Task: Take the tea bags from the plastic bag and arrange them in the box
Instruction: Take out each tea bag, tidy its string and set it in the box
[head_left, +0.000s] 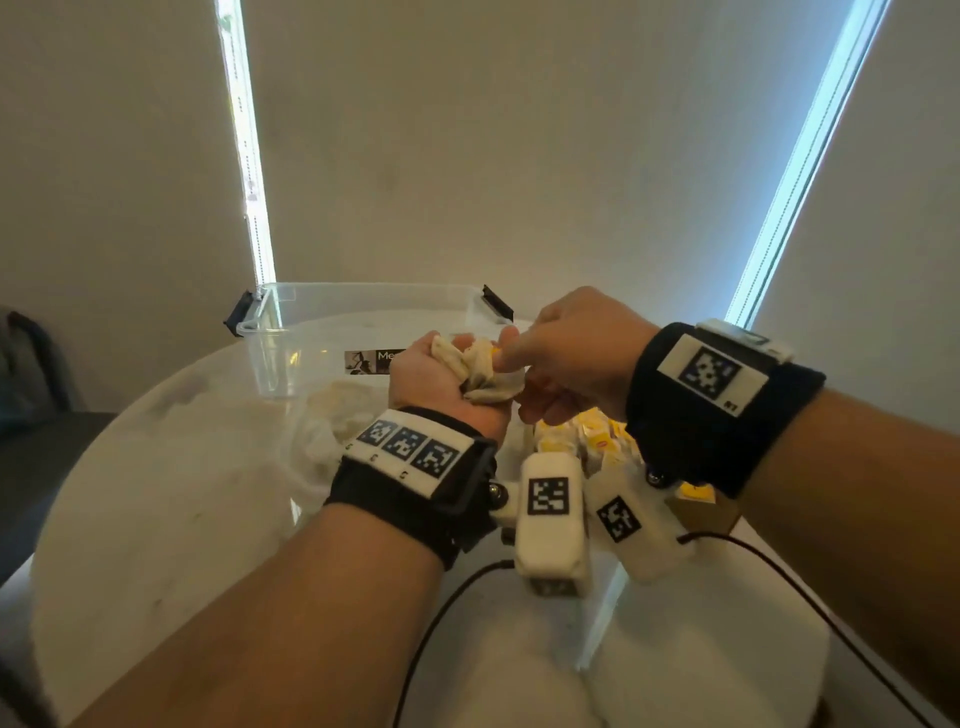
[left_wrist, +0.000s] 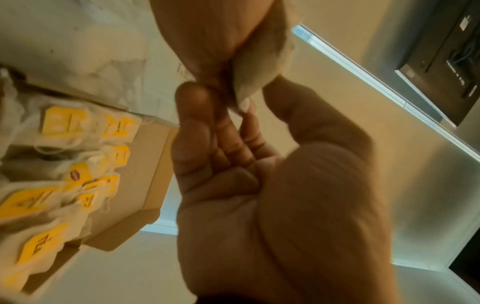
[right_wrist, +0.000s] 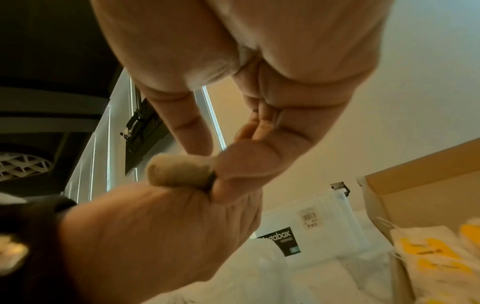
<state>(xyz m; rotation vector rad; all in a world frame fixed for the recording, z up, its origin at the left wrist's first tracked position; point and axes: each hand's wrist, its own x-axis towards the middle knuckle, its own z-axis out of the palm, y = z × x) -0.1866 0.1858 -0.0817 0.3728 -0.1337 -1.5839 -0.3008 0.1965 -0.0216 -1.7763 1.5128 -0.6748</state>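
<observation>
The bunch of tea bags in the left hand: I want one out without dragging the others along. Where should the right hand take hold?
Probably at the loose end sticking out on the thumb side of the bunch of tea bags. The left hand curls around the rest, so the right hand should pinch that exposed end and pull sideways, away from the palm.

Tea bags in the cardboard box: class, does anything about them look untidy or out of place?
Yes. The tea bags in the cardboard box lie jumbled, yellow tags pointing different ways and overlapping, strings tangled, not in neat rows. The left hand grips a crumpled bunch of tea bags, from which the right hand pinches one.
</observation>
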